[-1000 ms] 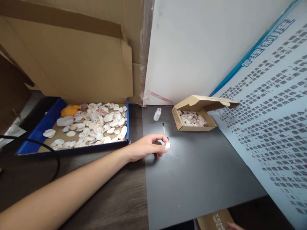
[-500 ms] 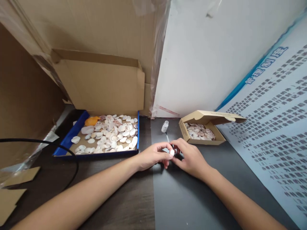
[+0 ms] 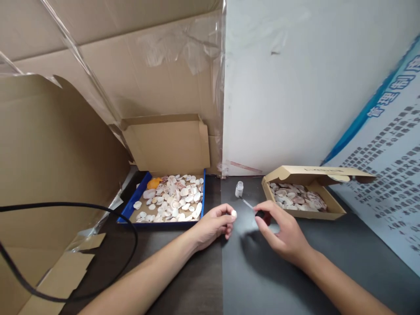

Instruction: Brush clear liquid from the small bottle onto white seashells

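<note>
Between the thumb and forefinger of my left hand (image 3: 215, 227) is a small white shell (image 3: 234, 213). My right hand (image 3: 285, 229) pinches the black cap of a brush applicator (image 3: 259, 214). Its thin stem points left and away from me, with the dark tip close to the base of a small glass bottle (image 3: 239, 190). The bottle stands uncapped on the dark table and has whitish contents. A gap separates my two hands, and the brush is apart from the shell.
On the left, a blue-edged box (image 3: 204, 197) holds many shells, its cardboard lid raised. A smaller cardboard box (image 3: 334, 214) of shells stands at the right. A black cable (image 3: 136, 245) loops at the left, near cardboard pieces (image 3: 65, 271). Cardboard and white walls close off the back.
My right hand has moved right, away from the shell, taking the brush applicator with it. My left hand still pinches the shell. The camera view has shifted, so more wall shows.
</note>
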`<state>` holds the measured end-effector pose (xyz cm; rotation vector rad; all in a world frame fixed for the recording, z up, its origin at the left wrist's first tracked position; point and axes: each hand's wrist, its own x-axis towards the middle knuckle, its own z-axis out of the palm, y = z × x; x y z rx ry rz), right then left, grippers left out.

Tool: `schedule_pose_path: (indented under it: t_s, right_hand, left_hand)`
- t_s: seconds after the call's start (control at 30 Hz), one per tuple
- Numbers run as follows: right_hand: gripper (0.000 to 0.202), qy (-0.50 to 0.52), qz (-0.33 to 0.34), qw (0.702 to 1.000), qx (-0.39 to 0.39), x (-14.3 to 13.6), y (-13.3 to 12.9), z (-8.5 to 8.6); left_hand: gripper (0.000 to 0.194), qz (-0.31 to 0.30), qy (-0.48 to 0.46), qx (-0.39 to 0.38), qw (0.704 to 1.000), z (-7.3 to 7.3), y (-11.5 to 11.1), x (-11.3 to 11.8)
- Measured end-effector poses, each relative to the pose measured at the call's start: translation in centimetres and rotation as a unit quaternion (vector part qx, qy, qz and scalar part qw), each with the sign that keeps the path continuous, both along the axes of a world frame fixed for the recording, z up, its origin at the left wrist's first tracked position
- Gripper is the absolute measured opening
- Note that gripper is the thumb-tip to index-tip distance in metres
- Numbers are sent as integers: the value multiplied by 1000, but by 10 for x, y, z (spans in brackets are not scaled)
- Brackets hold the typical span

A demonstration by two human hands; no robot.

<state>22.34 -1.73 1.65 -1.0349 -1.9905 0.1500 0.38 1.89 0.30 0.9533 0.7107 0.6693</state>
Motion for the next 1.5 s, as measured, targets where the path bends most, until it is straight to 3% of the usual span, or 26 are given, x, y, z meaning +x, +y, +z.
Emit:
schedule_pose_path:
  t_s: [0.33, 0.5, 0.93, 1.33, 1.5]
  right_hand:
    - [16, 6, 87, 996, -29, -9, -13, 4]
    - [13, 9, 56, 998, -38, -6, -11, 4]
    - [15, 0, 70, 996, -58, -3, -8, 5]
    - [10, -12, 23, 997, -66, -2, -11, 6]
    - [17, 10, 24, 995, -92, -4, -13, 4]
  left_hand:
    - [34, 6, -26, -12, 1000, -1, -2, -1]
    - [31, -25, -33, -2, 999, -2, 1, 0]
    - [23, -36, -18, 5, 999, -5, 0, -2]
    - [19, -42, 9, 36, 998, -7, 0, -1]
    - [21, -49, 11, 37, 998, -7, 0, -1]
